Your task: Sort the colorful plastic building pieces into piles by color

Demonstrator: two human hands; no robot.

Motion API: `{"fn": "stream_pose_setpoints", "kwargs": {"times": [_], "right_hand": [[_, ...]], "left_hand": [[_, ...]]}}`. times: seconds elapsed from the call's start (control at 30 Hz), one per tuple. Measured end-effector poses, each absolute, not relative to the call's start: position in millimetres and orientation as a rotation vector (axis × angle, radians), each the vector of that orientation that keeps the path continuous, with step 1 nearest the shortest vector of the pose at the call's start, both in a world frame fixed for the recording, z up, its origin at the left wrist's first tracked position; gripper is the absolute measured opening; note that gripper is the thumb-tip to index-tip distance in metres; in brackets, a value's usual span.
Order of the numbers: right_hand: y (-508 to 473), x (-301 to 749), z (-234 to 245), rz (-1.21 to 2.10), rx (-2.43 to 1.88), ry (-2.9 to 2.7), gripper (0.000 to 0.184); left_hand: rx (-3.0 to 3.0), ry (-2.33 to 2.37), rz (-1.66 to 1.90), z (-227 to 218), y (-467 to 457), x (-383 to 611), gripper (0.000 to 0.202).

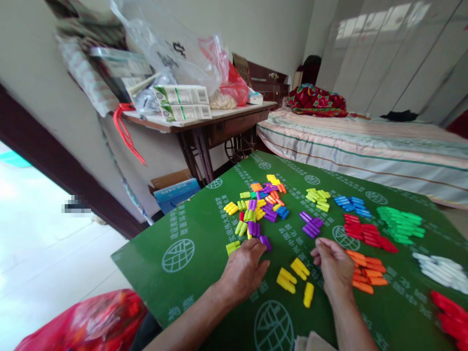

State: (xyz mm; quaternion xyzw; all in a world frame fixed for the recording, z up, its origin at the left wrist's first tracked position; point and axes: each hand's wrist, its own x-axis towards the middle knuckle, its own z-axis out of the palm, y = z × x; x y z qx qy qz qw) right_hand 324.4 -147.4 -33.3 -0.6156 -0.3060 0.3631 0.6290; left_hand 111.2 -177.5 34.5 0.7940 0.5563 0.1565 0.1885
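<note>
My left hand (pixel 245 267) reaches over the near edge of a mixed pile of small plastic bullet-shaped pieces (pixel 252 216). Its fingers bend downward beside lime and purple pieces, and the thumb stands apart; the fingertips are partly hidden. My right hand (pixel 335 268) is closed above the table, thumb against the curled fingers, with no piece showing in it. It is between a purple group (pixel 311 224) and an orange group (pixel 368 271). A few yellow pieces (pixel 286 280) lie between my two hands.
Sorted groups lie to the right: lime (pixel 318 198), blue (pixel 353 205), red (pixel 367 231), green (pixel 401 224) and white (pixel 440 270). More red pieces (pixel 451 312) sit at the right edge. A red bag (pixel 87 324) is left of the green table (pixel 208 273); behind stand a cluttered desk (pixel 171 127) and a bed (pixel 347 141).
</note>
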Motion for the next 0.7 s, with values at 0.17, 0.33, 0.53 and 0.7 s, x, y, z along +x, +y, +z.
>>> {"fn": "stream_pose_setpoints", "kwargs": {"times": [0.17, 0.33, 0.53, 0.7], "right_hand": [[-146, 326, -39, 0.841, -1.415, -0.711, 0.036], [-146, 326, -39, 0.833, -1.425, -0.73, 0.033], [-144, 326, -41, 0.823, -1.426, -0.741, 0.033], [-141, 322, -42, 0.794, -1.428, -0.741, 0.039]], "left_hand": [[2.258, 1.688, 0.338, 37, -164, 108, 0.025], [2.317, 1.698, 0.158, 39, -154, 115, 0.032], [2.347, 1.687, 0.065, 36, -145, 120, 0.03], [2.335, 1.668, 0.074, 33, -143, 119, 0.028]]}}
